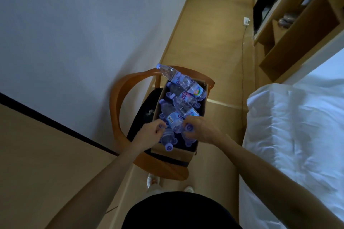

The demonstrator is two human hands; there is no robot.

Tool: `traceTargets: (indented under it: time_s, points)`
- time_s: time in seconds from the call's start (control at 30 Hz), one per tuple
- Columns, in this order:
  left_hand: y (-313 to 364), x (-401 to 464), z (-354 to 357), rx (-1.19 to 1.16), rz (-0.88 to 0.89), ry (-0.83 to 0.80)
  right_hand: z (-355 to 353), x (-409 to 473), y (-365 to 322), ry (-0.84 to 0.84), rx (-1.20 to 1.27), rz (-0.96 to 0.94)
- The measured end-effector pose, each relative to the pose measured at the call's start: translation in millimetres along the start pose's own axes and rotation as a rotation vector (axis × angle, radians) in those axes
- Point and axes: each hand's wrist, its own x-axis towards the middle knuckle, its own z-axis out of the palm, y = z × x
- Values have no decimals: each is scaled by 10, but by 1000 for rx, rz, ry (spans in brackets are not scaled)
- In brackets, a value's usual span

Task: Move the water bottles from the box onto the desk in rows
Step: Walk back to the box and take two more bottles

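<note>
An open cardboard box (178, 154) stands on a wooden chair and holds several clear water bottles with blue caps. Some lie on top, such as the long one (181, 80) sticking out over the far rim; others stand upright below. My left hand (151, 132) is inside the box at its left side, fingers pinched on a bottle cap. My right hand (202, 129) is curled around the neck of an upright bottle (189, 130) at the near right. The tan desk top (42, 154) fills the lower left.
The wooden chair (119, 98) with a curved back and dark seat stands against the white wall. A bed with white sheets (297, 135) lies to the right. A cable (243, 57) runs along the floor of the corridor past wooden shelves (290, 39).
</note>
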Motion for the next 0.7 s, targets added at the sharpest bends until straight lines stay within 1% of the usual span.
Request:
traceTargets:
  time_s: [0.07, 0.1, 0.23, 0.37, 0.5, 0.7]
  points:
    - [-47, -22, 126, 104, -4, -115, -88, -34, 121, 66, 155, 113]
    - [-65, -23, 184, 158, -4, -169, -118, -59, 165, 78, 191, 149]
    - [-80, -6, 372, 343, -12, -345, -129, -137, 168, 100, 234, 185]
    - [-78, 40, 528, 367, -84, -472, -129, -161, 182, 126, 243, 229]
    - [-78, 56, 637, 297, -136, -490, -171, -191, 195, 166, 252, 260]
    - [-105, 98, 689, 236, -183, -414, -259, -206, 214, 180, 287, 280]
